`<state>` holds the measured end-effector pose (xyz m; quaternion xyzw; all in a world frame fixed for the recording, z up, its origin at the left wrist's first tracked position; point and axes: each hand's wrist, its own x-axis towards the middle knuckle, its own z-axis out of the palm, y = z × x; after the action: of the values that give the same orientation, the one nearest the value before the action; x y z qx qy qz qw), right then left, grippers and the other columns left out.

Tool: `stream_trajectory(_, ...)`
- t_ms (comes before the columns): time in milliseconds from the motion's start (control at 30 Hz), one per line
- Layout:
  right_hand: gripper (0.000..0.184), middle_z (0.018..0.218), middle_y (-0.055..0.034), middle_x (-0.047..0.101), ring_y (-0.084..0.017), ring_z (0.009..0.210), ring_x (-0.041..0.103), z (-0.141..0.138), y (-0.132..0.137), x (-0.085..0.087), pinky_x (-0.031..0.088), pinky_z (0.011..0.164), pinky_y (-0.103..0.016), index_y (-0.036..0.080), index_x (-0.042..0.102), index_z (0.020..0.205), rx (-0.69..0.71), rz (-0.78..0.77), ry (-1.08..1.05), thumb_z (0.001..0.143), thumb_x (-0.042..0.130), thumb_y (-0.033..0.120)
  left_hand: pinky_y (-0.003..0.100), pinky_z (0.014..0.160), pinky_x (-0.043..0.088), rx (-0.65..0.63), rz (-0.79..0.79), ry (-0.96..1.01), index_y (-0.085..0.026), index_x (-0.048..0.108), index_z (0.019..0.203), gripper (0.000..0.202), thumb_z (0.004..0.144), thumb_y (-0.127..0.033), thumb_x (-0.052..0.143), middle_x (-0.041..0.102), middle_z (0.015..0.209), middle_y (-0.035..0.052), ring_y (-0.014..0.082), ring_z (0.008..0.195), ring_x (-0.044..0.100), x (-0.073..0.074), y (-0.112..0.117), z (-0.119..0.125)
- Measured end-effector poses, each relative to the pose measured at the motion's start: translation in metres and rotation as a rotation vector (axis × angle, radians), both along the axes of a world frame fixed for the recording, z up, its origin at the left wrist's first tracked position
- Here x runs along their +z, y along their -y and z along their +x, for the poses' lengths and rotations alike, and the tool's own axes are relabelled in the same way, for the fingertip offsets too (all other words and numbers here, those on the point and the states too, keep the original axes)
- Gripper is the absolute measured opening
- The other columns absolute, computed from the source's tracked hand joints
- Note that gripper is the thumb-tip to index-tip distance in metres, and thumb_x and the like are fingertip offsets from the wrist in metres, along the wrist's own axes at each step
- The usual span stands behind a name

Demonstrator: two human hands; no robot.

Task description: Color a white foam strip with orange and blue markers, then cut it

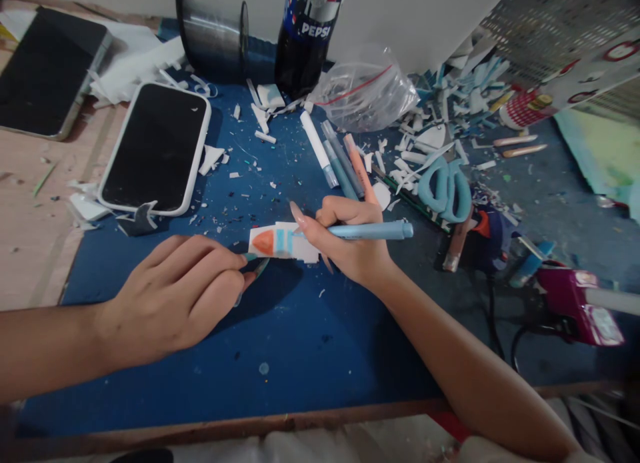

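Observation:
A small white paper piece (285, 243) with an orange patch and light-blue stripes lies on the blue mat (280, 336). My left hand (185, 293) rests on the mat with its fingers curled, and its fingertips pin the paper's left end. My right hand (350, 239) is closed round a light-blue marker (373, 231). The marker's tip touches the paper's blue stripes. My right forearm reaches in from the lower right.
A white-cased phone (157, 146) lies at the upper left, with a dark tablet (47, 69) beyond it. Spare markers (340, 157), a plastic bag (363, 89), a Pepsi bottle (307, 36), teal scissors (445, 189), paper scraps and a magenta tool (575, 306) crowd the right.

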<state>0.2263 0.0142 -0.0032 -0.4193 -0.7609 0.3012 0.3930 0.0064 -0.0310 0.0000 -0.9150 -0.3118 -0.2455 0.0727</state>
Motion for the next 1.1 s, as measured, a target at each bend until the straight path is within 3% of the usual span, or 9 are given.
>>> stream_trajectory(167, 0.043, 0.046, 0.0080, 0.024, -0.004, 0.040, 0.027, -0.0002, 0.0004, -0.0003, 0.035, 0.047, -0.024, 0.018, 0.022, 0.052, 0.048, -0.072, -0.043, 0.077, 0.056, 0.011, 0.031, 0.053, 0.037, -0.005, -0.002, -0.002, -0.018, 0.040, 0.063, 0.030, 0.074, -0.020, 0.068, 0.057, 0.073, 0.0004, 0.0163, 0.067, 0.052, 0.0011, 0.0000, 0.0012)
stream_trajectory(300, 0.041, 0.047, 0.0073, 0.029, -0.005, 0.042, 0.031, -0.0018, -0.0011, -0.0015, 0.041, 0.052, -0.025, 0.018, 0.026, 0.052, -0.018, 0.008, -0.035, 0.078, 0.056, 0.011, 0.032, 0.053, 0.037, -0.006, 0.001, -0.006, -0.018, 0.040, 0.063, 0.031, 0.074, -0.018, 0.068, 0.057, 0.072, 0.0005, 0.0162, 0.067, 0.052, 0.0020, -0.0002, 0.0007)
stream_trajectory(567, 0.040, 0.046, 0.0067, 0.032, -0.006, 0.042, 0.032, -0.0020, -0.0011, -0.0005, 0.038, 0.047, -0.025, 0.018, 0.029, 0.050, -0.024, 0.030, 0.070, 0.079, 0.056, 0.014, 0.030, 0.054, 0.035, 0.007, 0.000, -0.010, -0.018, 0.039, 0.062, 0.030, 0.078, -0.020, 0.064, 0.056, 0.072, -0.0011, 0.0145, 0.067, 0.052, 0.0012, 0.0006, -0.0007)
stream_trajectory(867, 0.042, 0.045, 0.0080, 0.027, -0.006, 0.039, 0.026, -0.0039, -0.0013, 0.0019, 0.051, 0.065, -0.029, 0.019, 0.022, 0.051, -0.043, 0.012, 0.027, 0.078, 0.053, 0.010, 0.031, 0.051, 0.037, -0.010, 0.013, -0.009, -0.019, 0.039, 0.062, 0.032, 0.074, -0.019, 0.068, 0.058, 0.071, -0.0002, 0.0154, 0.065, 0.052, 0.0027, -0.0016, 0.0011)
stream_trajectory(1100, 0.043, 0.044, 0.0075, 0.026, -0.005, 0.040, 0.029, -0.0013, -0.0002, 0.0011, 0.045, 0.054, -0.026, 0.018, 0.021, 0.051, 0.019, -0.047, 0.018, 0.077, 0.055, 0.011, 0.030, 0.052, 0.037, 0.009, 0.010, -0.015, -0.019, 0.039, 0.063, 0.031, 0.073, -0.021, 0.069, 0.059, 0.072, -0.0011, 0.0147, 0.066, 0.053, 0.0002, 0.0004, -0.0012)
